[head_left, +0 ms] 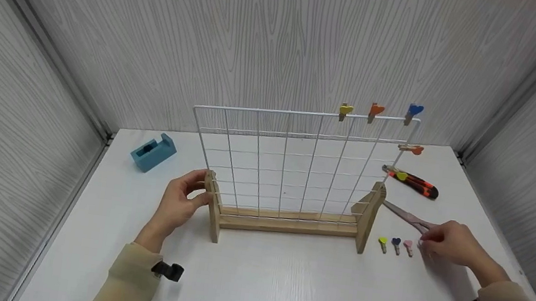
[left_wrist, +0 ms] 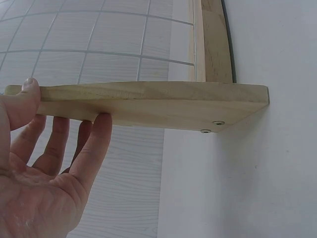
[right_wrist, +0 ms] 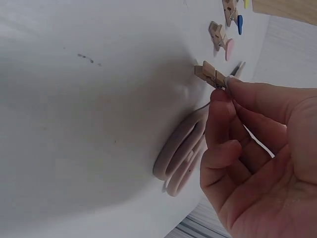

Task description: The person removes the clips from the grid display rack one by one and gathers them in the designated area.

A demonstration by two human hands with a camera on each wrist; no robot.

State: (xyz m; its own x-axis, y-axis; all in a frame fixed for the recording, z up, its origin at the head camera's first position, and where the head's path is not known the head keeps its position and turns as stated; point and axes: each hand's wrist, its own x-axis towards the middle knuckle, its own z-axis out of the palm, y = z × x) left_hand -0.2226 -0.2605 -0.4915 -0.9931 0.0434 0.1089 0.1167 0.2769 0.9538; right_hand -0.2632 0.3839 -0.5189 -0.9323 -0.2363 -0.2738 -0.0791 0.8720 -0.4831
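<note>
My left hand (head_left: 176, 207) grips the wooden side panel (left_wrist: 148, 106) of a white wire grid stand (head_left: 289, 226), thumb on one face and fingertips on the other. Between thumb and fingers, my right hand (head_left: 455, 242) pinches a small wooden clothespin (right_wrist: 210, 74) just above the table. Left of that hand lie clothespins with yellow (head_left: 383, 243), dark blue (head_left: 396, 244) and pink (head_left: 408, 247) hearts. Along the grid's top wire sit yellow (head_left: 345, 110), orange (head_left: 375, 112) and blue (head_left: 414, 113) ones; another orange one (head_left: 410, 149) is clipped to the right side wire, with a yellow-green one (head_left: 401, 176) below.
Scissors (head_left: 409, 219) lie beside my right hand, their handles (right_wrist: 181, 144) partly behind the fingers. An orange and black utility knife (head_left: 419, 185) rests behind them. At the back left stands a blue tape dispenser (head_left: 153, 153). Grey wood-patterned panels (head_left: 282, 43) enclose the white table.
</note>
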